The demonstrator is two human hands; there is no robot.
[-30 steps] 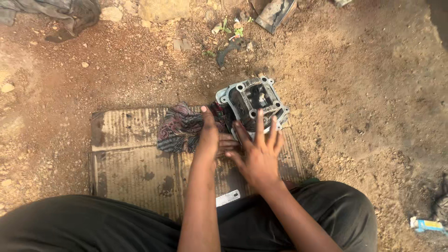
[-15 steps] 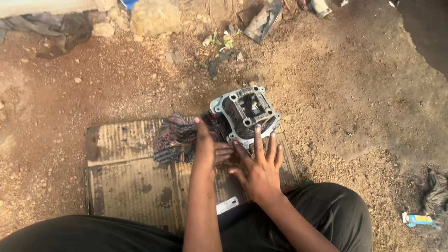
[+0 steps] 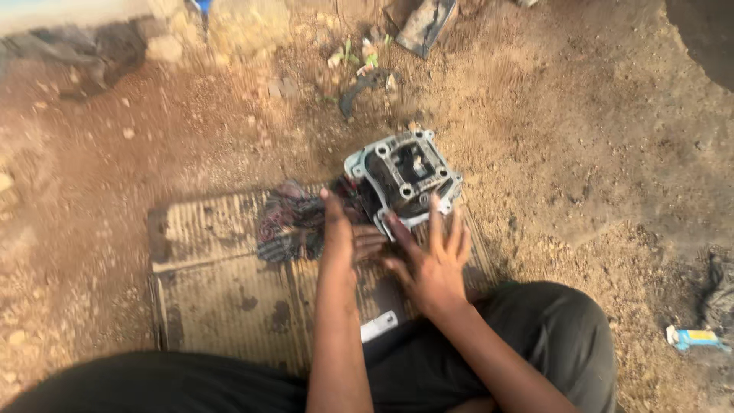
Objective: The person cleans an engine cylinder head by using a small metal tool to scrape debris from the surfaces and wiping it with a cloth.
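The engine cylinder head (image 3: 404, 178) is set on the corrugated cardboard (image 3: 222, 291), just ahead of both hands; the right hand (image 3: 432, 260), fingers spread, is touching its near edge, nearer than the flat, empty left hand (image 3: 342, 239).

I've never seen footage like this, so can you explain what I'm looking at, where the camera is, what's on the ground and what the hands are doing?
The one view comes from a camera worn on a person's head, looking down at their own arms and lap. No machine is at work, only two bare hands. The person sits on dusty, stony ground with a worn ribbed mat before them. On the mat's far edge rests a grey metal engine part with bolt holes around an open middle, beside a dark rag. The left hand lies by the rag and the part's near side; the right hand is spread flat, fingertips touching the part's near rim. Neither hand has a closed grip on anything. Scraps and stones lie further off.
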